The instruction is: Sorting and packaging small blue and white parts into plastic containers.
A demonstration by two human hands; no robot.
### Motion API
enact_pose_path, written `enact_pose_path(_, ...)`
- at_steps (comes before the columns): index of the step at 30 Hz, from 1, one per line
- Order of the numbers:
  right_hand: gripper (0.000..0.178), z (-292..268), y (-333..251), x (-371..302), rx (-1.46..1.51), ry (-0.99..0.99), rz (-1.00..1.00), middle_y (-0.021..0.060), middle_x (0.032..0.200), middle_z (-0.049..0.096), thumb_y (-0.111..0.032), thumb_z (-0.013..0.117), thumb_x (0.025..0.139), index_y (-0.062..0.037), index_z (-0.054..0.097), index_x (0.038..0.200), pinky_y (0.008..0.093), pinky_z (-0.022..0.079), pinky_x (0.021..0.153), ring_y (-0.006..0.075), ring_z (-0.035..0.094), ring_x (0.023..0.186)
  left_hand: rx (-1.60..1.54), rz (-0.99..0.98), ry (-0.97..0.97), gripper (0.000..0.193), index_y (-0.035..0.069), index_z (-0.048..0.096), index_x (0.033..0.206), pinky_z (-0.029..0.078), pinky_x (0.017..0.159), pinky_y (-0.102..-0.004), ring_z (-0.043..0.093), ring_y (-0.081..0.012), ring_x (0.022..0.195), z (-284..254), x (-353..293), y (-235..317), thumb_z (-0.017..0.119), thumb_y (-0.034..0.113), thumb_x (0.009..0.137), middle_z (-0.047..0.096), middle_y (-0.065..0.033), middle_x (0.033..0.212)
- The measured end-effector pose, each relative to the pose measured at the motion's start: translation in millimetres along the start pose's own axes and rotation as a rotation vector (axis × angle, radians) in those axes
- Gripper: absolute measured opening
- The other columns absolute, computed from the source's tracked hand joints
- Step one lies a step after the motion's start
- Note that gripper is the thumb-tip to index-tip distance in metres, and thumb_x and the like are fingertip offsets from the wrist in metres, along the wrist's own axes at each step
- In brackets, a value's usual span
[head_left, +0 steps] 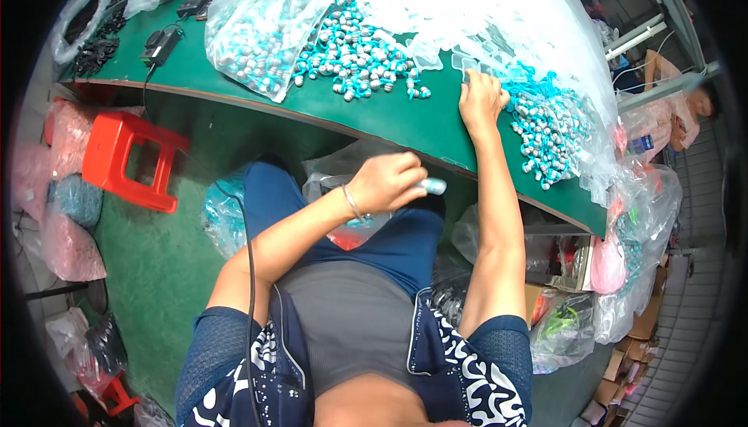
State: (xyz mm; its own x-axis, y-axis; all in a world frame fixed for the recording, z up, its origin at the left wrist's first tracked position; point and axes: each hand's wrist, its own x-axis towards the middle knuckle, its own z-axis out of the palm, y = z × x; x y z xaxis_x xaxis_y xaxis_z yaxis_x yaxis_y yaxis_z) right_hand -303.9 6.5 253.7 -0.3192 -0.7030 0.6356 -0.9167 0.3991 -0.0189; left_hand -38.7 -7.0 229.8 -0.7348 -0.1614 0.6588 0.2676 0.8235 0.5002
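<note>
My left hand [386,184] is over my lap, just off the table's front edge. Its fingers are pinched on a small pale-blue and whitish piece [433,186], blurred, its exact kind unclear. My right hand [482,101] reaches onto the green table [366,119], fingers bent and closed on a small flat clear plastic piece [465,63]. Right beside that hand lies a heap of small silver-grey pieces with bright blue cords [549,131]. Farther left on the table sits a similar heap [362,57].
A clear bag [261,45] of the same pieces lies left of the heaps. A large sheet of clear plastic [483,6] covers the back. A black adapter [160,47] lies at left. On the floor are a red stool [132,158] and filled bags [70,232].
</note>
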Motion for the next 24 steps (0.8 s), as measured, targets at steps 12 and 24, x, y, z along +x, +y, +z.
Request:
enact_pose_path(12,0.008,-78.8,-42.1,-65.2,0.200,-0.092,-0.148,0.0016,0.086,0.061,-0.013,0.072,0.079,-0.0128,0.068,0.086,0.0455,0.034,0.093,0.0215,0.058,0.095,0.389,-0.539,-0.878,0.015,0.012,0.075,0.087,0.058,0.071,-0.0414,0.071,-0.0279,0.089,115.7,-189.6,-99.4,0.073,0.019,0.075,0.067,-0.0146,0.107)
enact_pose_path(24,0.027,-80.6,-11.9,-48.2,0.230,-0.169,-0.246,0.0058,0.115,0.065,0.006,0.061,0.080,-0.0097,0.067,0.101,0.0435,0.044,0.092,0.0299,0.057,0.116,0.150,-0.310,-0.714,0.016,0.009,0.070,0.096,0.055,0.073,-0.0439,0.068,-0.0324,0.084,82.6,-149.5,-81.7,0.066,0.016,0.083,0.064,-0.0115,0.095)
